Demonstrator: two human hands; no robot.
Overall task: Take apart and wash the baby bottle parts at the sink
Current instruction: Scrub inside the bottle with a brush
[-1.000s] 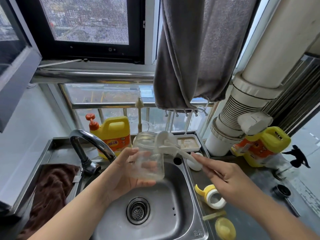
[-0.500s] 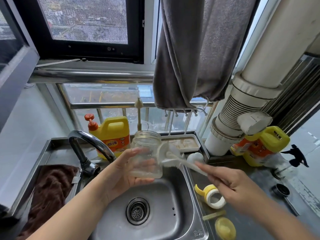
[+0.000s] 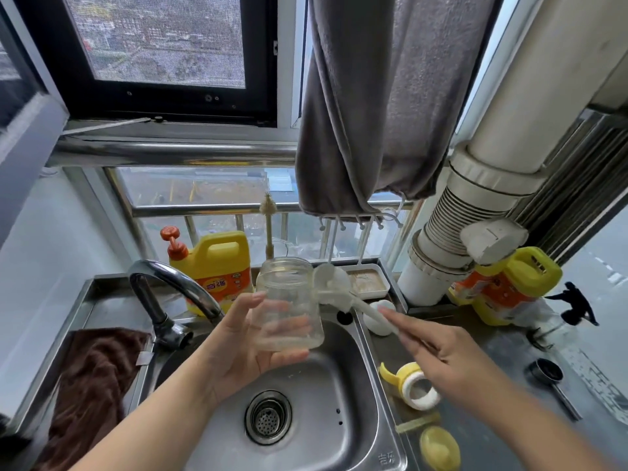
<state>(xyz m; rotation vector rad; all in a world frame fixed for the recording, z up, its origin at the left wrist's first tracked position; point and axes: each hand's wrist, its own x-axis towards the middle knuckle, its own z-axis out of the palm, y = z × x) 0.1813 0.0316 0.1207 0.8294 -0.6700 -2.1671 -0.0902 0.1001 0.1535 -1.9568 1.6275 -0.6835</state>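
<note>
Above the sink (image 3: 343,433), the left hand (image 3: 244,348) grips the clear bottle (image 3: 289,304); the right hand (image 3: 438,355) pinches the white brush (image 3: 334,287) beside its mouth.

We see the scene lit by soft, overcast daylight entering through the window (image 3: 159,39) and the glazed railing below it; no hard shadows fall anywhere. Diffuse highlights lie on the steel sink (image 3: 343,375) and along the curved faucet (image 3: 170,283), without harsh glare. Wide-angle distortion bows the window frame and the white pipe (image 3: 530,96) outward toward the edges. We note motion blur on the right hand (image 3: 438,358) and on the white brush (image 3: 334,287), whereas the left hand (image 3: 238,345) and the clear bottle (image 3: 289,304) appear sharper. The lower left corner falls dim.
</note>
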